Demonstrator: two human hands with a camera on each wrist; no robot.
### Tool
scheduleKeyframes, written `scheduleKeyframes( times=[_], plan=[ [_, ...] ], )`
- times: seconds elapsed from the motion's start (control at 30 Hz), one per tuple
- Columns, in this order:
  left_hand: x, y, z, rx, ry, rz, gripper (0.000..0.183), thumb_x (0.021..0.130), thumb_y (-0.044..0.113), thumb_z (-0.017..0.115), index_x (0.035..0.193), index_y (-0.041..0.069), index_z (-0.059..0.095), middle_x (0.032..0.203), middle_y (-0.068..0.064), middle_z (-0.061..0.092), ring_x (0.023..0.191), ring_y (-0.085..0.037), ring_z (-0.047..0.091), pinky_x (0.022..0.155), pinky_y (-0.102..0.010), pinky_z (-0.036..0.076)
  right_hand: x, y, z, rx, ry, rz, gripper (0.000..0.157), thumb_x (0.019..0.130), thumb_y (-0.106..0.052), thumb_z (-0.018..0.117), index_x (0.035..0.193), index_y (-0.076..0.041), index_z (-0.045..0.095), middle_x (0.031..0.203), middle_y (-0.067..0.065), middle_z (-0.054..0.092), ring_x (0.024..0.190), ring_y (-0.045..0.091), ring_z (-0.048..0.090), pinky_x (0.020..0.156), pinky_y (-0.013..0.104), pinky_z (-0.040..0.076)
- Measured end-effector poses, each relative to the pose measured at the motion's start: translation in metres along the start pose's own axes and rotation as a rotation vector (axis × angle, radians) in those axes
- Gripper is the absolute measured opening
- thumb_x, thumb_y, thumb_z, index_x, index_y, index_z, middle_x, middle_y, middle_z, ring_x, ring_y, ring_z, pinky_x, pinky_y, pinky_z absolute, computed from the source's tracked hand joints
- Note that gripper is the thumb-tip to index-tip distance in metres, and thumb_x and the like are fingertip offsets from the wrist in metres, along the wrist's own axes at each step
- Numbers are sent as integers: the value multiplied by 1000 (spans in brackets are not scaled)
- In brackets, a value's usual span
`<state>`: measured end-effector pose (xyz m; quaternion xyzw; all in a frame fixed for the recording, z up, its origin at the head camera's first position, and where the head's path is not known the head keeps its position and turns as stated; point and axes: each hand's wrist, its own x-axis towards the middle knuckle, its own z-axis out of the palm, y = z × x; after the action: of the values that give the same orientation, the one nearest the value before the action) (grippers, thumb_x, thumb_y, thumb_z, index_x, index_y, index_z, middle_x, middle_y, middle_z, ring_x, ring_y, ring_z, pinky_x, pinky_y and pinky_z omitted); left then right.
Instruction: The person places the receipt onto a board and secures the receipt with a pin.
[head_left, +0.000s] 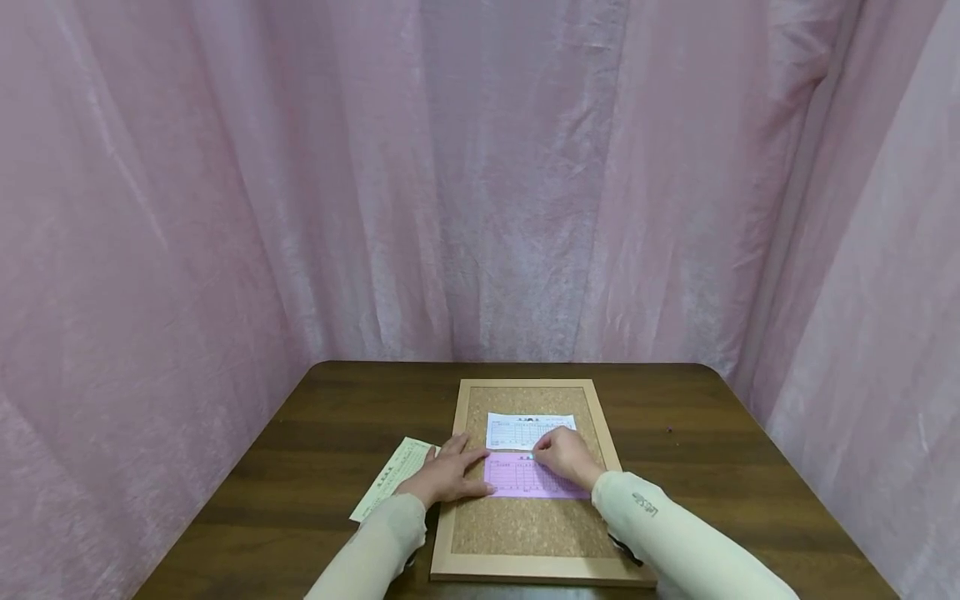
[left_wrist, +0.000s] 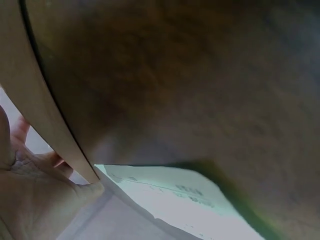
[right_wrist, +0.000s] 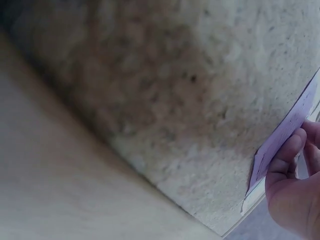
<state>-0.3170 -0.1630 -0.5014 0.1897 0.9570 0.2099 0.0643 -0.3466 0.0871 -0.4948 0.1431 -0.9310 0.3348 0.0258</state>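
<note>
A cork board (head_left: 525, 529) in a light wooden frame lies on the table. On it are a white printed form (head_left: 513, 433) and, just below, a purple printed form (head_left: 513, 479). My left hand (head_left: 446, 477) lies with fingers spread over the board's left frame, thumb and fingertips touching the purple form's left edge. At the top middle of the purple form, my right hand (head_left: 566, 454) pinches a small teal push pin (head_left: 532, 456). In the right wrist view, curled fingers stand against the purple form (right_wrist: 280, 140); the pin is hidden there.
A pale green printed form (head_left: 393, 479) lies on the brown table (head_left: 300, 475) left of the board, partly behind my left hand. A tiny dark object (head_left: 670, 430) sits on the table to the right. Pink curtains (head_left: 517, 208) hang behind and at both sides.
</note>
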Motion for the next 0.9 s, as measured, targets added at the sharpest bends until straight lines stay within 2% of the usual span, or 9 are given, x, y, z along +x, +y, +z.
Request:
scheduleKeyframes(
  times=[0.27,0.5,0.67,0.9],
  plan=[
    [3,-1,-2,29,-6,11,77,81,60,72,144,21,53,160,-19,25,148,-39,19,112,-68,10,-3,3,-5,7,17,44,6,81,-9,74,77,-8,77,78,-2,71,71,12,59,72,36,50],
    [-3,-7,-1,59,1,37,81,81,64,71,147,20,51,159,-19,27,147,-41,19,111,-68,13,-12,7,-9,62,-1,77,3,81,-5,73,81,-5,76,79,0,70,72,12,57,68,33,49],
    [-4,-8,-9,59,6,34,81,81,64,71,147,21,50,159,-19,26,148,-42,16,111,-69,14,-14,9,-22,98,8,131,5,85,-9,73,86,-5,75,81,-1,68,73,13,57,65,30,48],
    [-13,-12,-21,31,-38,10,83,78,60,76,146,18,52,159,-22,26,148,-40,15,113,-67,11,-31,19,-39,85,56,80,11,86,-8,71,94,-4,76,93,3,71,83,16,62,74,36,51]
  ],
)
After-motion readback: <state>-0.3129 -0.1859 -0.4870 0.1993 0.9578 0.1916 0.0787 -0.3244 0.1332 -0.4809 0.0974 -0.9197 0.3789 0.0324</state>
